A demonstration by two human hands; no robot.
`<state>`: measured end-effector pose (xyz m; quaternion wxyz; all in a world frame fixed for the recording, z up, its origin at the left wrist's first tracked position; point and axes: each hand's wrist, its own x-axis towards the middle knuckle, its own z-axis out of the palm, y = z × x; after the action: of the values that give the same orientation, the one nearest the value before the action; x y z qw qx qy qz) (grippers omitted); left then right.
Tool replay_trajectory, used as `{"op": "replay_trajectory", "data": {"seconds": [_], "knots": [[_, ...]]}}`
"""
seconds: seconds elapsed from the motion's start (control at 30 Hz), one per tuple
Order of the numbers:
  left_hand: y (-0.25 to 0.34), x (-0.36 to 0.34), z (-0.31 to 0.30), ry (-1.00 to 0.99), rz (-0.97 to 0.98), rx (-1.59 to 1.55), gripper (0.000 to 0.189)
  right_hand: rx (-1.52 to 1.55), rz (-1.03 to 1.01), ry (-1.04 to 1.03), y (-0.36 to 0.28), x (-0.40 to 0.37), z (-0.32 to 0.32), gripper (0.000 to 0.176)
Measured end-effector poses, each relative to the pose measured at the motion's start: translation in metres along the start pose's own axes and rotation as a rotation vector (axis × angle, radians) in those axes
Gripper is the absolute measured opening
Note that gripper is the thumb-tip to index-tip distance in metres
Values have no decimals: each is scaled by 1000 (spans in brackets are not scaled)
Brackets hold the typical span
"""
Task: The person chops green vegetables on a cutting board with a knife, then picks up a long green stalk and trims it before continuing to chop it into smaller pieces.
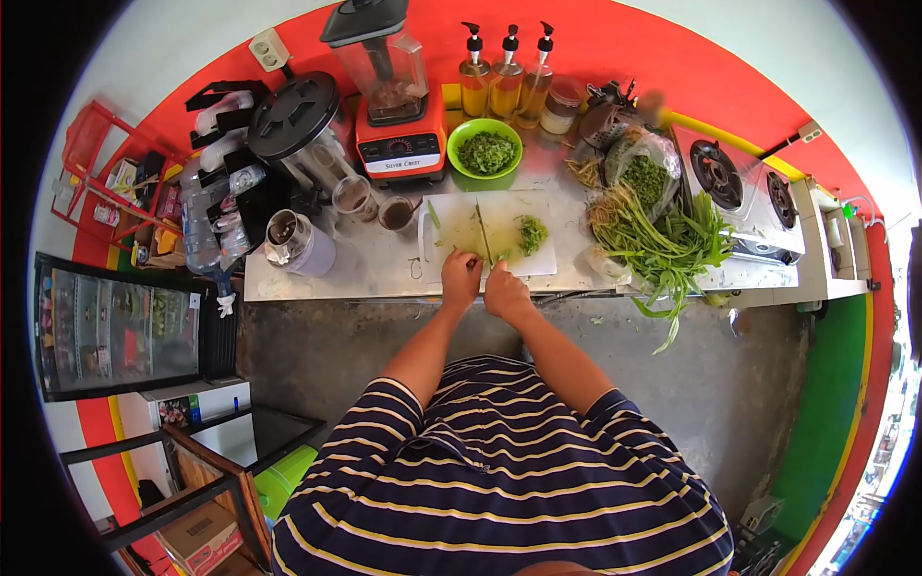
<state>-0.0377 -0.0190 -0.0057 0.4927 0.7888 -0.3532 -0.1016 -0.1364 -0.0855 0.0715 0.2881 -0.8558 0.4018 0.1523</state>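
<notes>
A white cutting board (539,204) lies near the front edge of the metal counter. My right hand (505,290) is closed around the handle of a knife (482,228), whose blade points away from me across the board. Just left of the blade, my left hand (461,275) rests on the board with its fingers curled together. Whatever those fingers hold is hidden. Right of the knife sits a small heap of chopped greens (531,234). A loose green piece (434,214) lies at the board's upper left. Behind the board stands a green bowl (454,151) containing chopped greens.
A red blender (399,144), a steel pot with a black lid (293,115) and cups (396,213) crowd the left side. Pump bottles (506,82) line the back wall. Leafy stalks (653,230) hang over the counter's front edge on the right, before a gas stove (735,182).
</notes>
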Motion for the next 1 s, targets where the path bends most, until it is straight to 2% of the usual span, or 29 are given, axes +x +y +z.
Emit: {"op": "replay_trajectory", "data": {"seconds": [0.23, 0.53, 0.73, 0.83, 0.9, 1.0], "knots": [[2, -4, -1, 11, -2, -8, 11, 35, 34, -12, -2, -10, 10, 31], [-1, -5, -1, 32, 102, 38, 11, 97, 33, -14, 3, -13, 14, 33], [2, -7, -8, -53, 114, 45, 11, 56, -3, 30, 5, 1, 8, 31], [0, -7, -5, -26, 95, 50, 11, 33, 10, -41, 5, -8, 11, 30], [-2, -7, -3, 4, 119, 44, 12, 29, 51, -59, 5, -14, 17, 37], [-5, -8, -3, -12, 107, 42, 12, 74, 37, -18, 12, -6, 26, 36]]}}
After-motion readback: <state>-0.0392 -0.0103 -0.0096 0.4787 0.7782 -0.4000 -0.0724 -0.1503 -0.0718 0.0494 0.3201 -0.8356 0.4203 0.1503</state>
